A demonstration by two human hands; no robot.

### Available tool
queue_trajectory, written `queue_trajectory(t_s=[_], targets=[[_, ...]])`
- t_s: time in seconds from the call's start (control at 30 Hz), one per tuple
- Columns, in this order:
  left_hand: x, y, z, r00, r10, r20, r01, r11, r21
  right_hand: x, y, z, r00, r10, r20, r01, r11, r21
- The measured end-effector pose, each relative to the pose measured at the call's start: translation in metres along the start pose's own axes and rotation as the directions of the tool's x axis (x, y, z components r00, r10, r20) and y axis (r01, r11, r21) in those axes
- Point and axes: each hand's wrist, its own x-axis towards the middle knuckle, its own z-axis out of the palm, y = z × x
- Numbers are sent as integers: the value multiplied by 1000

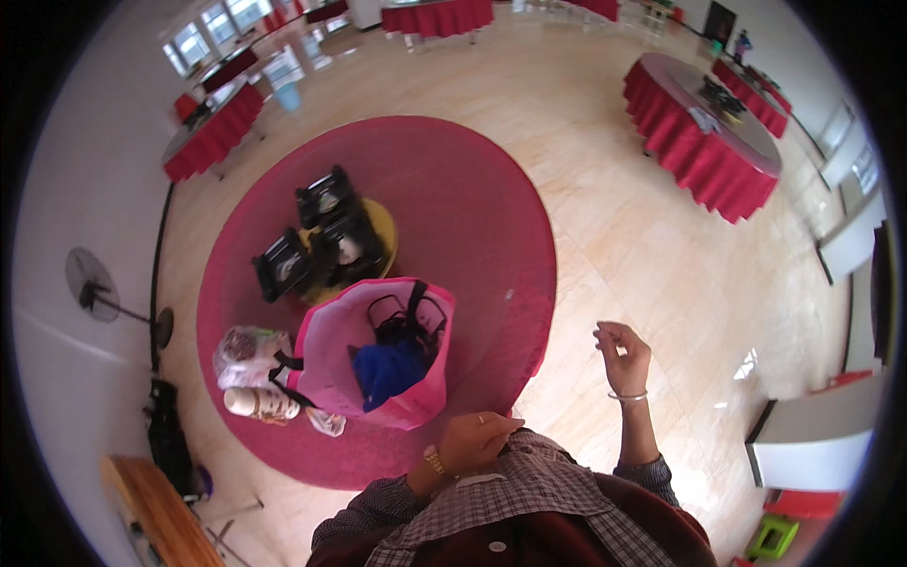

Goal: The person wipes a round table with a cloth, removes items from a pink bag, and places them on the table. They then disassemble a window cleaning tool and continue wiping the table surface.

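Note:
My left hand (476, 441), with a ring and a gold watch, is at the front of my body at the checked apron (531, 482); its fingers are bent, and whether they pinch the cloth I cannot tell. My right hand (623, 358), wearing a bangle, is raised off to the right over the floor, thumb and fingers curled near each other; nothing can be made out in it. Just beyond my left hand, a pink tote bag (326, 354) stands on the round red-covered table (489, 283). Blue cloth (390, 372) and black straps or cords lie inside the bag.
Black portable stoves (283, 266) sit on and around a yellow round tray (386, 230). Left of the bag are a plastic bag (248, 351) and a white-capped bottle (244, 402). A pedestal fan (96, 287) stands by the left wall. Another red-skirted table (701, 156) is at the right.

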Motion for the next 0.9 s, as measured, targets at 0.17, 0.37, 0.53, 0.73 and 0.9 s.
queue_trajectory(t_s=[0.17,0.37,0.53,0.73,0.9], targets=[[7,-8,35,980,16,197,-29,998,62,-52,19,-56,984,160,-83,-166,984,-69],[41,-8,64,931,79,357,-61,996,-62,-57,27,-80,977,110,-181,-128,988,-90],[83,-12,105,918,31,396,-20,999,-33,-24,48,-110,982,-41,-187,-3,974,-226],[157,12,183,931,154,330,-133,987,-86,13,90,-193,972,-115,-206,37,936,-351],[217,33,254,886,174,429,-118,981,-153,31,122,-272,935,-2,-355,-100,958,-268]])
